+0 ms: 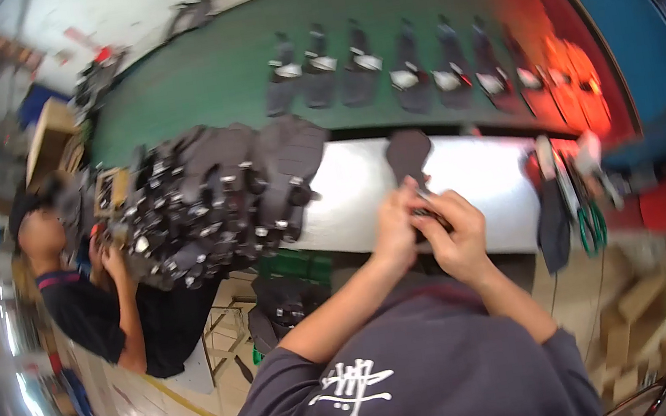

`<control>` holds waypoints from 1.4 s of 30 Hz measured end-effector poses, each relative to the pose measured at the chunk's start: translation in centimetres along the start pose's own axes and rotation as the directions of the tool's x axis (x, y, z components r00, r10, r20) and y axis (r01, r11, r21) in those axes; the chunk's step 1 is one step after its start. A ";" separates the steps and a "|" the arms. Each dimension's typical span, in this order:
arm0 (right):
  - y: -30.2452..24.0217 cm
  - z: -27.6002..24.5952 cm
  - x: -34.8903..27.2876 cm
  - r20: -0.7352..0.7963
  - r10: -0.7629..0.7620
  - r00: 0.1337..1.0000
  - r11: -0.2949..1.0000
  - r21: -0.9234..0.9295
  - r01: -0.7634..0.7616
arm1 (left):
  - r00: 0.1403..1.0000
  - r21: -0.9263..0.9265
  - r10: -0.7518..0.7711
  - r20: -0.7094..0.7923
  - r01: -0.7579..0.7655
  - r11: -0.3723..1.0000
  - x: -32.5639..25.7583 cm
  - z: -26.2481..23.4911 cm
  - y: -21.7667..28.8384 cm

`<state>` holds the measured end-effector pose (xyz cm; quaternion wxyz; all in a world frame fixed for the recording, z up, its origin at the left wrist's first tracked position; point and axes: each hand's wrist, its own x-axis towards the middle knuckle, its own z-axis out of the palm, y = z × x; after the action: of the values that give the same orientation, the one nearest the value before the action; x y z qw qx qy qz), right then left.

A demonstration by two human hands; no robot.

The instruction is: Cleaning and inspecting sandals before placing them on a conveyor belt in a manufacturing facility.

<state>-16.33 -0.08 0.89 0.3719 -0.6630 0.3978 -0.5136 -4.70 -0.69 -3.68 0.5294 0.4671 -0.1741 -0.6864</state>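
Note:
A dark sandal (409,153) points away from me over the pale metal ledge, its wide end far and its near end between my hands. My left hand (395,225) is closed round the near end. Against it, my right hand (457,233) has its fingers bent in a pinch. Whatever small dark piece lies between those fingertips is mostly hidden by the fingers. Left of my hands, a big heap of dark sandals (291,150) with straps and shiny buckles lies piled on the ledge.
Sandals (362,68) with white pieces on them line the green belt (203,73); red light covers its right end. Green-handled scissors (592,227) hang at the right edge. A co-worker (120,297) works at left. Cardboard boxes (638,318) stand low at right.

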 end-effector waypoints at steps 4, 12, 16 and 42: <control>-0.2 0.2 -0.1 0.159 0.000 0.987 0.998 0.058 -0.009 | 0.958 0.280 0.282 0.060 -0.287 0.916 0.7 -1.9 2.9; 2.5 -3.7 1.0 0.123 0.224 0.967 0.973 0.025 -0.229 | 0.599 0.748 0.799 -0.051 -0.508 0.428 -8.3 -8.5 24.6; 5.4 -4.9 0.5 0.120 0.295 0.948 0.954 0.028 -0.300 | 0.494 0.878 0.860 -0.124 -0.349 0.327 -10.5 -18.2 32.8; 8.2 -11.5 0.1 -0.114 0.188 0.976 0.679 -0.703 -0.213 | 0.726 0.996 0.682 0.089 -0.084 -0.041 27.2 -16.3 23.7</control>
<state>-28.79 -4.44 -4.22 0.1348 -0.6989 0.6410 -0.2873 22.01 -29.74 -6.93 0.2788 0.7593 -0.5833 -0.0735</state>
